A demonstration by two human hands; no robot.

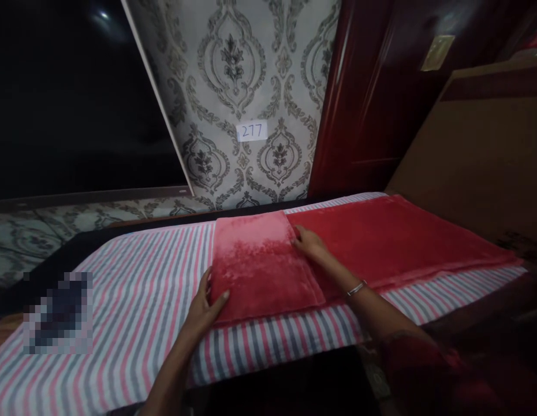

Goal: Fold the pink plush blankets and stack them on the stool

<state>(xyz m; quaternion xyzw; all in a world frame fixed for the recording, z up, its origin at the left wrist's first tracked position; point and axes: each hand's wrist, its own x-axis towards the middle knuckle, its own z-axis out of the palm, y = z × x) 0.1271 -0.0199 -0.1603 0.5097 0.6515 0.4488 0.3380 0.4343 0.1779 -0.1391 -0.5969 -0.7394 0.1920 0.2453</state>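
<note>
A red plush blanket (372, 237) lies spread to the right, with its left part folded over into a layered rectangle whose paler pink sheen shows toward the back. At the fold's left edge, my left hand (205, 303) grips the blanket, thumb on top and fingers along the side, partly hidden. My right hand (309, 242), with a bangle at the wrist, is closed on the right edge of the folded layer; its fingertips are partly hidden. Beneath the blanket is a striped pink, grey and white cloth (142, 289).
A large dark screen (78, 104) stands at the back left, before patterned wallpaper (234, 75) bearing a paper label (252, 130). A dark red door (372, 86) and a cardboard panel (480, 150) rise at the right. A pixelated patch covers something dark at the left.
</note>
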